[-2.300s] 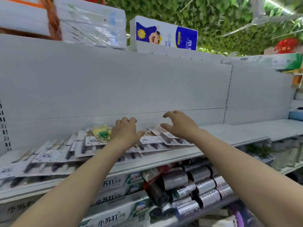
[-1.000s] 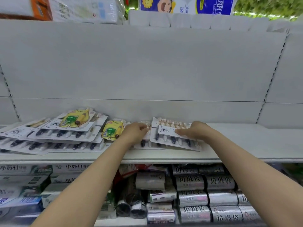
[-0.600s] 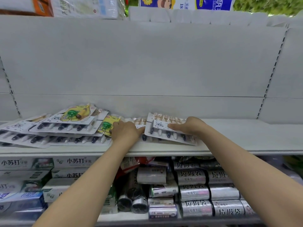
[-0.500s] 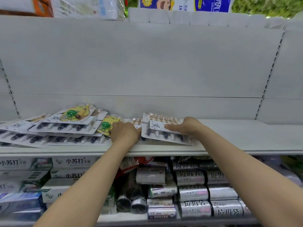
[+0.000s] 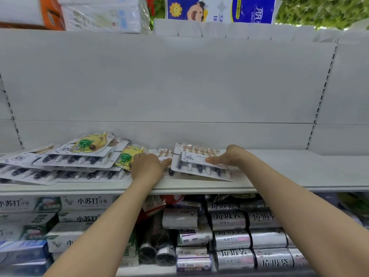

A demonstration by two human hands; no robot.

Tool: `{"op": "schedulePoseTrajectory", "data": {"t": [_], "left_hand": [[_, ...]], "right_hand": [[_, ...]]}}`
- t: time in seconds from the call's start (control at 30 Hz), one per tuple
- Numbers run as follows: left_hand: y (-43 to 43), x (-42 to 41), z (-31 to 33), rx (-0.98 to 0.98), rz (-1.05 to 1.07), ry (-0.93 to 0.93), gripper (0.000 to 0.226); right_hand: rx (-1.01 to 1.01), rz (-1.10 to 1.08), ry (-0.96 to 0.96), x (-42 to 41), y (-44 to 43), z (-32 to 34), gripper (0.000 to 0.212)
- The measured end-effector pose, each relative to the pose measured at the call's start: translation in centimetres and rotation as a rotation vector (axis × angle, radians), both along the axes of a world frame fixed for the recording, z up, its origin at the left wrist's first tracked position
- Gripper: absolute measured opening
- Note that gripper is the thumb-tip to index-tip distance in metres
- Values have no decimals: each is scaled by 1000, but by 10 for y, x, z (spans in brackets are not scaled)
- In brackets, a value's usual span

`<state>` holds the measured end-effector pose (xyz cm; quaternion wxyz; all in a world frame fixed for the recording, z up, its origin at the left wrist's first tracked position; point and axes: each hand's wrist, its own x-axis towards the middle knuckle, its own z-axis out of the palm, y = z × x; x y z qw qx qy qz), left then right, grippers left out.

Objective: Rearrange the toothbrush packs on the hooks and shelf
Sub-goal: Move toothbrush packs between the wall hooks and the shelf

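Note:
Flat white toothbrush multipacks lie in loose piles on a white shelf (image 5: 289, 172). One pack (image 5: 197, 166) with black and white brush handles lies tilted in the middle. My right hand (image 5: 229, 156) rests on its top face with fingers stretched flat to the left. My left hand (image 5: 148, 166) lies knuckles-up at the pack's left edge, thumb pointing toward that edge; what its fingers hold is hidden. To the left sits a bigger pile of packs (image 5: 65, 166) with two yellow and green children's toothbrush packs (image 5: 90, 142) on top. No hooks are visible.
A bare white back panel (image 5: 179, 86) rises behind the shelf. Tissue packs (image 5: 219, 9) stand on top. On the shelf below are toothpaste boxes (image 5: 85, 202) at left and silver bin-bag rolls (image 5: 231, 240) at right. The shelf's right part holds nothing.
The tilted pack under my right hand has shifted slightly left toward my left hand over the last second. Both hands stay on the shelf; the view has steadied.

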<state>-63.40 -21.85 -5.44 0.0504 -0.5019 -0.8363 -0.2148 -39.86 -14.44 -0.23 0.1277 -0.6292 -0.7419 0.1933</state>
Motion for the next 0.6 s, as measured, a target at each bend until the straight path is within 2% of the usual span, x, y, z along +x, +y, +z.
{"op": "schedulePoseTrajectory", "data": {"t": [0.2,0.33,0.6], "left_hand": [[-5,3,0,23,0,-33,66],[-8,4,1,21,-19,-14,69],[-9,15,7,-83,-30,126,68]], "right_hand": [[42,-101,-14,20,10,-7,88],[84,-128,17,24,10,-18,69],[100,-184,47,50,-4,-28,70]]}}
